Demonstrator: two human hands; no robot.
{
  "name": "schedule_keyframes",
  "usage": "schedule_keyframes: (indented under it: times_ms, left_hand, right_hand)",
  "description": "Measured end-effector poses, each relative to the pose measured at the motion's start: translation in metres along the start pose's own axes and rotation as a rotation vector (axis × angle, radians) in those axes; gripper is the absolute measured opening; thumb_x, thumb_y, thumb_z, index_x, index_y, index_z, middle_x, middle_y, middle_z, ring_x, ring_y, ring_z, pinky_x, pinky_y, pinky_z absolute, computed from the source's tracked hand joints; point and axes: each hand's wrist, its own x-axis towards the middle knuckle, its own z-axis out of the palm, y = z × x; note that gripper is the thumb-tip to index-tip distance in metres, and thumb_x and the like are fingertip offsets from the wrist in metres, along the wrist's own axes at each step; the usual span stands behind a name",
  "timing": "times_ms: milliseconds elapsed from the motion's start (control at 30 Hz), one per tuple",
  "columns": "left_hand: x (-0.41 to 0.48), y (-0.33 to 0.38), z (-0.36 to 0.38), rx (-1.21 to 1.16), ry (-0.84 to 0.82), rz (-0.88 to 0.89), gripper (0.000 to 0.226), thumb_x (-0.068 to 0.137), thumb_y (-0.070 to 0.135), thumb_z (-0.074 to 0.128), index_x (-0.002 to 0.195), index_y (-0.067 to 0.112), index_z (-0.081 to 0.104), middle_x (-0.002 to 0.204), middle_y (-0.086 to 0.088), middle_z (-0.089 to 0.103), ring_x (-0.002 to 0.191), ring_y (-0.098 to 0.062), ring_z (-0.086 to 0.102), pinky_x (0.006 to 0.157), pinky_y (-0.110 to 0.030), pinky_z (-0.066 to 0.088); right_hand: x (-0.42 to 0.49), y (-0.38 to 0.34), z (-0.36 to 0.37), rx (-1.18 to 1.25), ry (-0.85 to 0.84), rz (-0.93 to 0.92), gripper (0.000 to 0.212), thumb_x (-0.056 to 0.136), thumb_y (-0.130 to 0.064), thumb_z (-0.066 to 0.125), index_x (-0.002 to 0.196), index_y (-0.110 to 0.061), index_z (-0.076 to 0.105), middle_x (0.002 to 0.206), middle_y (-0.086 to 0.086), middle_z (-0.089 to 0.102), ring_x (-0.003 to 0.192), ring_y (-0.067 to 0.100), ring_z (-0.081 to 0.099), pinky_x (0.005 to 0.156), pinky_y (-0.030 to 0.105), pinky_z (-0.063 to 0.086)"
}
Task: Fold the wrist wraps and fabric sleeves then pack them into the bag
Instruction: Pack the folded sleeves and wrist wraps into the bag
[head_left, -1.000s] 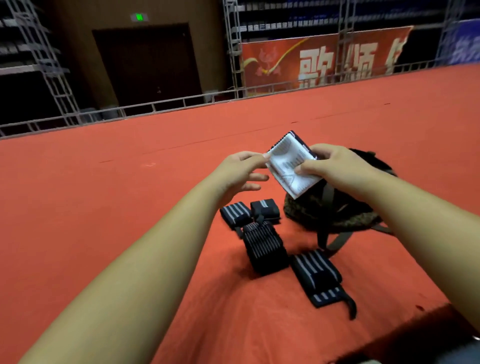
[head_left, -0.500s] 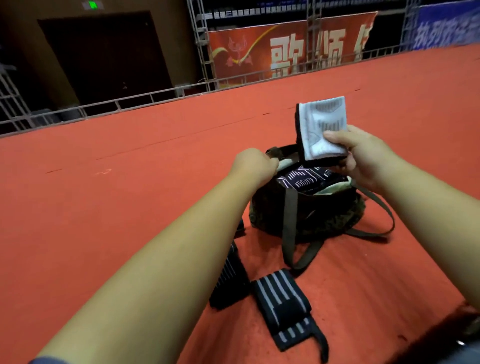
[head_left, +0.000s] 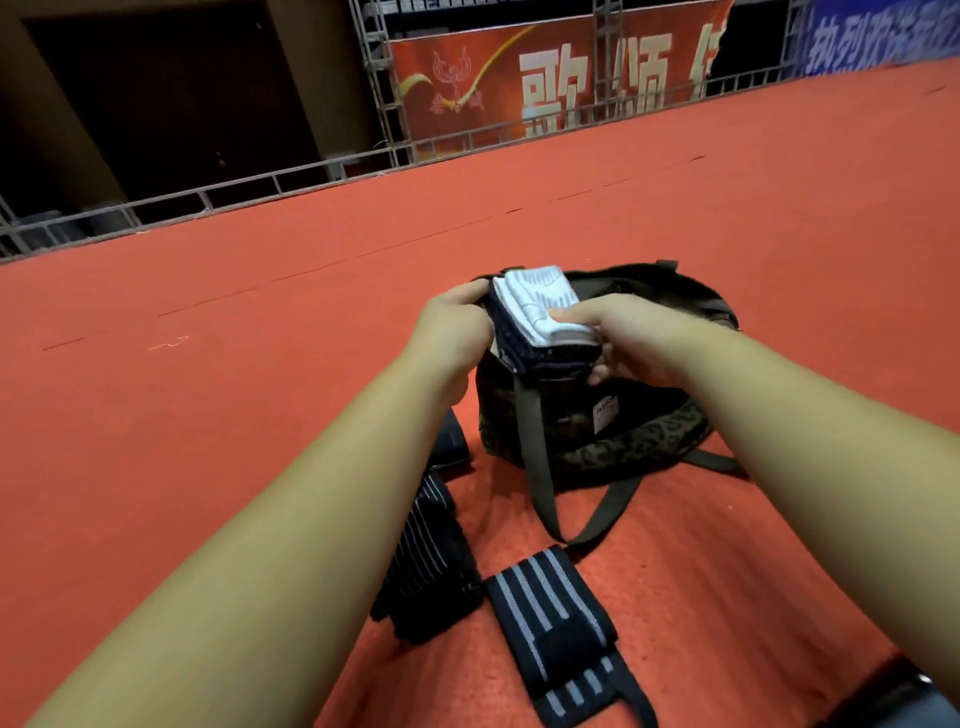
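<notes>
White knit on top and dark cloth beneath, the folded fabric sleeve (head_left: 537, 306) is pinched in the right hand (head_left: 628, 340), thumb laid across its upper face and fingers curled under it. The left hand (head_left: 454, 335) is curled round the near rim of the camouflage bag (head_left: 597, 431) at the centre of the frame, and seems to be holding the mouth apart; its fingertips are hidden behind the sleeve. The sleeve lies almost flat right at the mouth, over the opening but not yet down inside

So the step in hand is packing, with the folding of this piece done. The next move calls for pressing the sleeve down past the rim and letting go without the fold springing open, while the left hand keeps the mouth wide

A dark strap (head_left: 535, 467) hangs down the bag's front. On the red carpet (head_left: 208, 389) below it, a striped wrist wrap (head_left: 550, 608) lies at lower centre, a second rolled wrap (head_left: 431, 566) sits just beside it to the left, and a third dark wrap (head_left: 452, 441) peeps out from behind the left forearm. All three are still to be packed. A metal railing (head_left: 208, 197) and a red banner (head_left: 519, 78) run along the top

Half a second ago the sleeve stood upright, well above the bag, in the right hand alone; it has since been lowered and tipped flat onto the mouth. A second ago both hands held it up in front of the bag
</notes>
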Motion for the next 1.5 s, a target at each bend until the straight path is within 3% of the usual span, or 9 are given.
schedule_keyframes:
  times_ms: [167, 300, 467, 667, 800, 933, 1200, 1367, 1500]
  left_hand:
    - [-0.011, 0.006, 0.005, 0.127, -0.053, 0.132, 0.072, 0.085, -0.019, 0.036, 0.105, 0.039, 0.073, 0.101, 0.021, 0.072, 0.085, 0.004, 0.063, 0.061, -0.010, 0.050]
    - [-0.009, 0.014, 0.005, 0.252, -0.045, 0.177, 0.064, 0.084, -0.014, 0.036, 0.120, 0.032, 0.063, 0.097, 0.014, 0.059, 0.084, -0.017, 0.052, 0.059, -0.028, 0.034]
    - [0.003, 0.040, 0.004, 0.202, 0.016, 0.101, 0.064, 0.090, -0.010, 0.039, 0.143, 0.018, 0.063, 0.101, 0.010, 0.060, 0.075, -0.006, 0.048, 0.077, -0.030, 0.040]
    - [-0.008, 0.035, -0.001, 0.376, -0.066, 0.136, 0.046, 0.081, -0.011, 0.038, 0.089, 0.032, 0.053, 0.107, -0.006, 0.052, 0.072, -0.021, 0.040, 0.054, -0.028, 0.024]
    - [-0.005, 0.032, -0.009, 0.367, -0.064, 0.105, 0.071, 0.090, -0.004, 0.045, 0.157, 0.019, 0.048, 0.157, -0.001, 0.042, 0.084, -0.013, 0.061, 0.059, -0.025, 0.045]
    - [-0.008, 0.038, -0.004, 0.388, -0.062, 0.136, 0.072, 0.091, -0.008, 0.044, 0.159, 0.014, 0.045, 0.163, -0.006, 0.042, 0.073, 0.003, 0.044, 0.063, -0.018, 0.038]
    - [-0.009, 0.039, -0.009, 0.388, -0.046, 0.172, 0.074, 0.091, -0.014, 0.036, 0.158, 0.015, 0.048, 0.154, -0.008, 0.053, 0.090, -0.012, 0.055, 0.068, -0.024, 0.044]
    - [-0.003, 0.031, -0.022, 0.506, -0.095, 0.142, 0.046, 0.086, -0.012, 0.043, 0.091, 0.033, 0.052, 0.095, 0.006, 0.048, 0.084, -0.018, 0.042, 0.075, -0.032, 0.037]
    - [-0.009, 0.028, -0.030, 0.454, -0.108, 0.154, 0.050, 0.097, 0.006, 0.059, 0.144, 0.022, 0.061, 0.138, 0.005, 0.059, 0.124, -0.015, 0.055, 0.099, -0.030, 0.046]
  right_hand:
    - [0.000, -0.018, 0.013, -0.381, 0.097, 0.010, 0.030, 0.101, -0.048, 0.062, 0.096, -0.020, 0.074, 0.081, -0.001, 0.066, 0.064, 0.017, 0.055, 0.053, 0.028, 0.042]
    - [0.003, -0.034, 0.020, -0.712, 0.108, 0.035, 0.035, 0.105, -0.045, 0.055, 0.083, -0.019, 0.062, 0.082, 0.003, 0.061, 0.065, 0.021, 0.053, 0.059, 0.029, 0.040]
    - [0.010, -0.034, 0.034, -0.937, 0.074, 0.076, 0.042, 0.107, -0.041, 0.052, 0.076, -0.013, 0.062, 0.081, 0.006, 0.064, 0.068, 0.022, 0.056, 0.061, 0.033, 0.039]
    - [0.015, -0.046, 0.037, -1.257, 0.115, 0.085, 0.071, 0.098, -0.077, 0.037, 0.086, -0.011, 0.062, 0.103, 0.010, 0.065, 0.094, 0.032, 0.060, 0.085, 0.039, 0.046]
    - [0.003, -0.038, 0.022, -1.028, 0.130, -0.302, 0.073, 0.088, -0.075, 0.057, 0.151, -0.042, 0.046, 0.145, 0.000, 0.045, 0.129, 0.027, 0.052, 0.105, 0.045, 0.047]
    - [0.014, -0.029, 0.026, -1.151, -0.012, -0.424, 0.045, 0.103, -0.046, 0.048, 0.148, -0.048, 0.054, 0.156, -0.012, 0.048, 0.138, 0.029, 0.046, 0.115, 0.053, 0.039]
    - [0.013, -0.027, 0.053, -1.138, -0.136, -0.213, 0.041, 0.110, -0.029, 0.048, 0.149, -0.037, 0.057, 0.146, -0.002, 0.058, 0.134, 0.029, 0.051, 0.100, 0.032, 0.037]
    - [0.020, -0.022, 0.057, -1.021, -0.090, -0.272, 0.041, 0.109, -0.025, 0.047, 0.146, -0.038, 0.061, 0.155, -0.007, 0.056, 0.140, 0.022, 0.051, 0.117, 0.037, 0.037]
    - [0.002, -0.015, 0.046, -0.616, 0.130, -0.405, 0.024, 0.100, -0.031, 0.067, 0.121, -0.042, 0.072, 0.122, -0.024, 0.068, 0.112, -0.003, 0.062, 0.102, 0.028, 0.047]
